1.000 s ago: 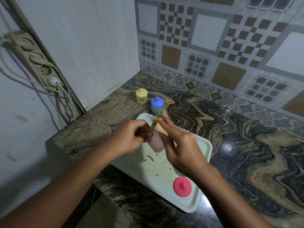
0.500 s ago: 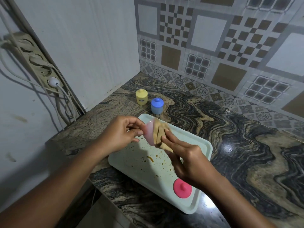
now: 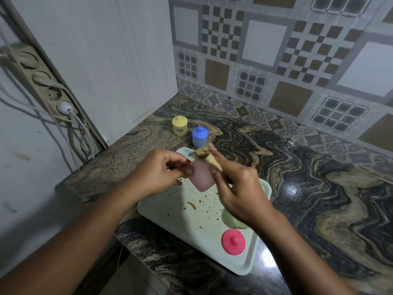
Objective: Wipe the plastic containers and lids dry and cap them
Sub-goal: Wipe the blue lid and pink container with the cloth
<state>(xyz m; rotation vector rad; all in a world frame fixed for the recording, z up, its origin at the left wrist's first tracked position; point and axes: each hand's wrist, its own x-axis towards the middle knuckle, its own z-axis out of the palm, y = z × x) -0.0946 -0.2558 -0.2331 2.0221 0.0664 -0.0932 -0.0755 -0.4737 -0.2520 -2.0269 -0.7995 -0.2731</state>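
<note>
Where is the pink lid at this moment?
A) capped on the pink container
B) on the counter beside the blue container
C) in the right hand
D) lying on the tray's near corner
D: the pink lid lies knob-up on the tray, near its front corner.

The pale pink container (image 3: pixel 203 177) is held uncapped and tilted above the tray (image 3: pixel 180 220), with a crumpled tan cloth (image 3: pixel 207 156) at its upper end. Its pink knobbed lid (image 3: pixel 233 242) lies on the tray's near corner. On the desk (image 3: pixel 319 209) behind stand a yellow container (image 3: pixel 180 126) and a blue container (image 3: pixel 200 137) — both capped, upright, just beside each other.
</note>
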